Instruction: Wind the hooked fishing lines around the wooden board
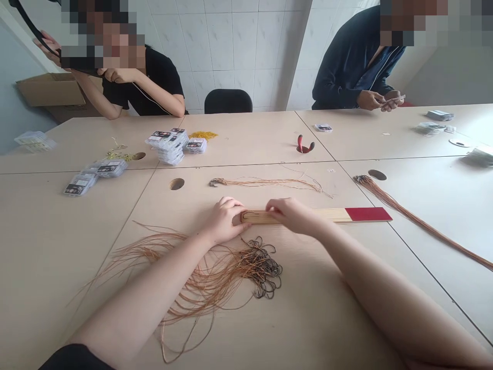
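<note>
The left hand [225, 222] is closed around the near end of a flat wooden board [331, 215], fingers curled over it, and a dark hook seems to lie at that end. The right hand [290, 215] grips the board a little further along, fingertips on top. The board lies flat on the pale counter [57, 246], pointing toward 3 o'clock and ending in a red tip [367, 214]. It should be light and stiff, so the bare wood between the hands and the red tip looks like the surest place to hold it.

At 6 o'clock from the hands sits a heap of dark fishing hooks [262, 270] trailing thin brown lines [200, 272] — the awkward part. The lines look soft and prone to tangling, and the points could snag skin, so each hook is best taken by its shank. Another bundle of hooked line [265, 182] lies at 12 o'clock, and a longer one [419, 221] at 3 o'clock. Stacked clear packets [167, 146] sit at 11 o'clock — well apart from a co-worker's hands [379, 101] at 1 o'clock.
</note>
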Available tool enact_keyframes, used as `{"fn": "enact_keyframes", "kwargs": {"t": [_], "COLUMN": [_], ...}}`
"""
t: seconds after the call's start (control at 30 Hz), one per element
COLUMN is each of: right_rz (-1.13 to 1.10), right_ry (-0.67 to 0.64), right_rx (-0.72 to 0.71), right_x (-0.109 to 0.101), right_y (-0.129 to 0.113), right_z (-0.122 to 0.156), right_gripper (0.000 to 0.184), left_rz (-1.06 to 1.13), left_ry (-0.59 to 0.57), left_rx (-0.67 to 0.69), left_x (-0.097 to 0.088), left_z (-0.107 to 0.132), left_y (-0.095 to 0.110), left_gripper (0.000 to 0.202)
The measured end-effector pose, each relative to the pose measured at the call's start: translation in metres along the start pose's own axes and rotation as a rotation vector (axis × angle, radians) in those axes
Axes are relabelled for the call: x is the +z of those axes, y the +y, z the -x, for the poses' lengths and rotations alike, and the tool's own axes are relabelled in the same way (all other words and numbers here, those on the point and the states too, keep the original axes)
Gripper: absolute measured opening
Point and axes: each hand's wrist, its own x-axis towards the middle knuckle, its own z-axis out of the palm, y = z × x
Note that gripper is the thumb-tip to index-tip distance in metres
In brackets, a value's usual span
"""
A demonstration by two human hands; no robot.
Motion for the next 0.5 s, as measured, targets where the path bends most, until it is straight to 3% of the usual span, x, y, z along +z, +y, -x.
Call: {"fn": "enact_keyframes", "kwargs": {"t": [0.17, 0.33, 0.43, 0.5], "right_rz": [-0.013, -0.009, -0.137, -0.181], "right_ry": [-0.02, -0.073, 0.198, 0.37], "right_rx": [0.127, 0.428, 0.476, 0.445], "right_x": [-0.042, -0.062, -0.064, -0.067], "right_y": [0.065, 0.141, 0.177, 0.193], "right_z": [0.021, 0.046, 0.057, 0.062], "right_gripper": [0.023, 0.019, 0.02, 0.027], "left_rz": [0.005, -0.006, 0.089, 0.267], "left_ry": [0.006, 0.023, 0.125, 0.222], "left_rx": [-0.005, -0.032, -0.027, -0.002], "left_x": [0.002, -0.001, -0.02, -0.042], "left_z": [0.002, -0.002, -0.006, 0.0], "left_y": [-0.002, 0.001, 0.017, 0.037], "left_gripper": [0.032, 0.035, 0.04, 0.021]}}
